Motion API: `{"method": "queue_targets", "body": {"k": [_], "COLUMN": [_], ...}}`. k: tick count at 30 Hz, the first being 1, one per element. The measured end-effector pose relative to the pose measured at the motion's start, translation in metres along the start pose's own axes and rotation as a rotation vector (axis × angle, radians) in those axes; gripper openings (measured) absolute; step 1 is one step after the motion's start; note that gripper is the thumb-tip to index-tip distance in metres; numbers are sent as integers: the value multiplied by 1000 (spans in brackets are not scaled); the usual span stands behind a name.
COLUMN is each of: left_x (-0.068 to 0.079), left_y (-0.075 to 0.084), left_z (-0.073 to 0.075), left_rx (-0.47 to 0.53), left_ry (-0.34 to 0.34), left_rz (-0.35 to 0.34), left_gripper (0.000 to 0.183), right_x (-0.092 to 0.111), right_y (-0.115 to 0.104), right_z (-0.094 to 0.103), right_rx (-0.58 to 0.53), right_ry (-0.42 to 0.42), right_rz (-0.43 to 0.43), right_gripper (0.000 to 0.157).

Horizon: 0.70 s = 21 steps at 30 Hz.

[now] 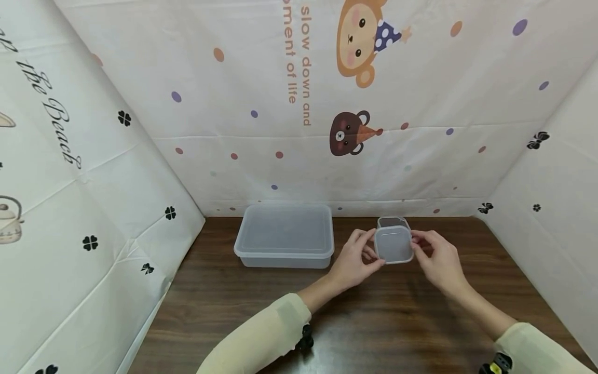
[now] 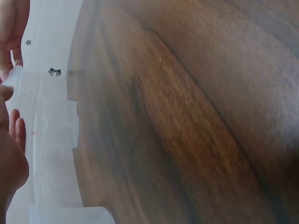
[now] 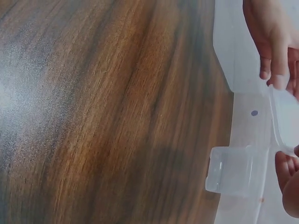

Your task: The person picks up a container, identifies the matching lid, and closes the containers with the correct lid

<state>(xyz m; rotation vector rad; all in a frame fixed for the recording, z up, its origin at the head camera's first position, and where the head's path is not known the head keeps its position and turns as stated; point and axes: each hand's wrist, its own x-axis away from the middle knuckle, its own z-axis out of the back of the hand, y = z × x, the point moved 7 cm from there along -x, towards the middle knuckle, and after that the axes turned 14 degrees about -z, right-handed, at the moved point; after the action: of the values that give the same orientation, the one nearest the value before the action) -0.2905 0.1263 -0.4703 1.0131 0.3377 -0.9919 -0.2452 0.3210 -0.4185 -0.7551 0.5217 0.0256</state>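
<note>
Between both hands is a small clear square lid (image 1: 393, 245), tilted and raised off the table. My left hand (image 1: 353, 261) pinches its left edge, thumb at the lower left corner. At the opposite edge, the thumb and fingers of my right hand (image 1: 439, 259) pinch it. Behind the lid a small clear square container (image 1: 394, 222) stands on the table, partly hidden by it in the head view. The right wrist view shows the same container (image 3: 229, 170) upright, apart from the lid (image 3: 286, 119).
A large translucent rectangular box (image 1: 284, 262) with its lid on stands left of my hands, near the back wall. The dark wooden table (image 1: 364, 327) is bounded by printed white sheets (image 1: 261, 119) at the back and both sides.
</note>
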Motion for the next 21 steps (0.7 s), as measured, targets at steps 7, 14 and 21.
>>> {"method": "queue_targets", "body": {"k": [7, 14, 21], "left_x": [4, 4, 2], "left_y": [-6, -5, -6], "left_z": [-5, -2, 5], "left_rx": [-13, -36, -115], "left_ry": [-107, -127, -190], "left_rz": [108, 149, 158], "left_gripper": [90, 89, 86], "right_x": [0, -1, -2], "right_y": [-2, 0, 0], "right_z": [-5, -7, -10], "right_rx": [34, 11, 81], "right_ry": [-90, -232, -334], "right_rz": [-12, -20, 18], "right_gripper": [29, 43, 69]}}
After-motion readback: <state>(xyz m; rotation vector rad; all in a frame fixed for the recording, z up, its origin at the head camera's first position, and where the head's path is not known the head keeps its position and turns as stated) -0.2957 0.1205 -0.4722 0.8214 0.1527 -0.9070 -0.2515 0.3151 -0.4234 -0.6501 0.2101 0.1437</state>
